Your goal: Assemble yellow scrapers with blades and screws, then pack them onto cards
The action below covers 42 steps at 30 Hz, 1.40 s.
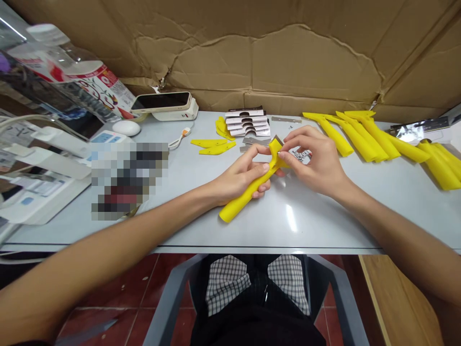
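Note:
A yellow plastic scraper handle (245,198) slants over the table, its wide head pointing away from me, with a strip of metal along the head's edge. My left hand (242,179) is wrapped round its neck, thumb on top. Close against the head, my right hand (312,157) pinches a tiny shiny piece that looks like a screw (278,153). Just behind the right fingers lies a small pile of screws (301,155), partly covered by that hand. Thin metal blades (256,141) rest on the table beyond the head.
Several yellow handles (363,137) lie at the right, more at the far right edge. Flat yellow pieces (216,146) and a stack of white blade packets (248,123) sit at the back. A phone (162,101), bottles (104,86) and a white power strip (46,192) stand left.

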Each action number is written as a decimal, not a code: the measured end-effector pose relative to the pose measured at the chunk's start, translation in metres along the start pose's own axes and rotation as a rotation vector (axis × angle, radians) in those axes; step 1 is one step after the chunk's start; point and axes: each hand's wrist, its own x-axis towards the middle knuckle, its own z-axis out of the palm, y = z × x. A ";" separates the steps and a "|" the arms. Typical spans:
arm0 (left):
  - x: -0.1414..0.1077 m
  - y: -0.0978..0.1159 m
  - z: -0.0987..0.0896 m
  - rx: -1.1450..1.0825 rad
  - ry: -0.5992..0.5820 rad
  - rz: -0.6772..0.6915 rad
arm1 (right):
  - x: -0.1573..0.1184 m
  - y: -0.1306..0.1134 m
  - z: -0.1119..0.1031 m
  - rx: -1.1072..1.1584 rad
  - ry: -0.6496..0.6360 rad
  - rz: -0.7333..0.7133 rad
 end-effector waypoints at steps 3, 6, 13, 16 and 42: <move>0.000 0.000 0.000 -0.003 -0.006 0.001 | 0.000 0.000 0.000 0.038 0.018 0.007; 0.000 0.000 -0.001 -0.014 -0.004 -0.004 | 0.001 -0.002 0.000 0.046 0.008 0.031; 0.000 0.000 -0.001 -0.035 -0.002 -0.019 | -0.001 -0.002 0.004 0.107 0.023 0.097; 0.002 0.000 -0.001 -0.152 0.048 -0.043 | 0.001 -0.001 0.002 0.119 0.014 0.098; 0.003 0.000 -0.004 -0.423 0.061 -0.138 | 0.014 0.098 -0.082 -0.685 -0.711 0.343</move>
